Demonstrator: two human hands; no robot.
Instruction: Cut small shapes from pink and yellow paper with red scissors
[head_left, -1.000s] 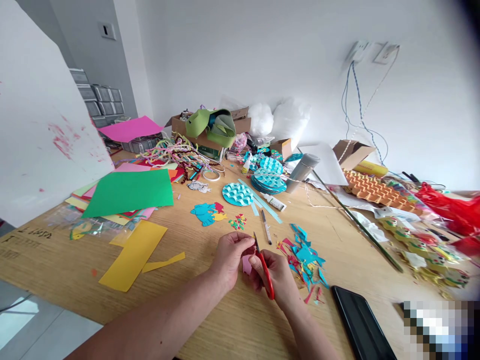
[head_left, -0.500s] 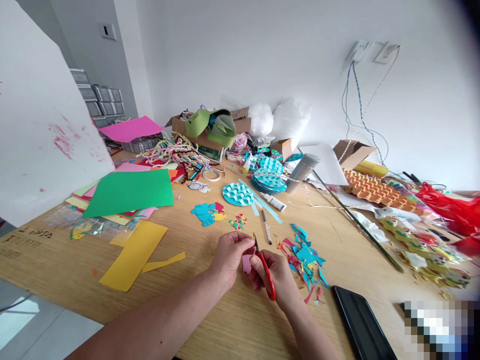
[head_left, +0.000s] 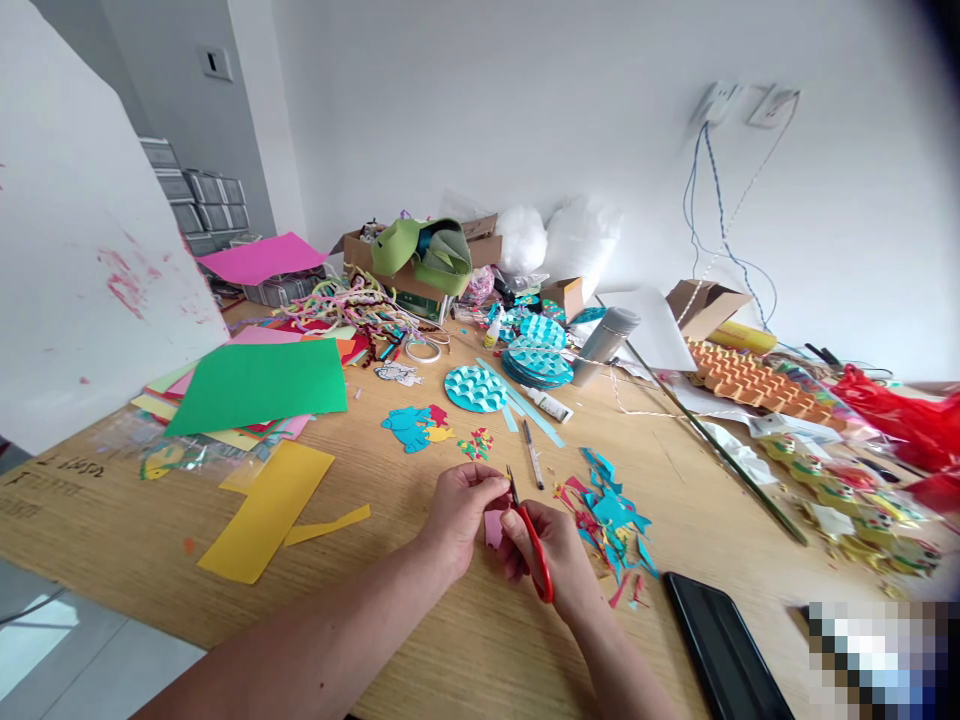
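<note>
My left hand (head_left: 459,512) pinches a small pink paper piece (head_left: 493,528) just above the wooden table (head_left: 465,660). My right hand (head_left: 559,560) is closed round red-handled scissors (head_left: 531,540), whose blades point up and away and meet the pink piece near my left thumb. Both hands sit close together near the table's front edge. A heap of blue and red paper scraps (head_left: 607,515) lies right beside my right hand.
A yellow sheet (head_left: 262,510) and a yellow strip (head_left: 326,524) lie to the left, a green sheet (head_left: 259,385) behind them. A pen (head_left: 532,452), a blue paper fish (head_left: 412,425) and blue discs (head_left: 474,388) lie ahead. A dark tablet (head_left: 720,655) is at the right front.
The scissor handles have slipped a little lower in my right hand; the hands and paper stay where they were.
</note>
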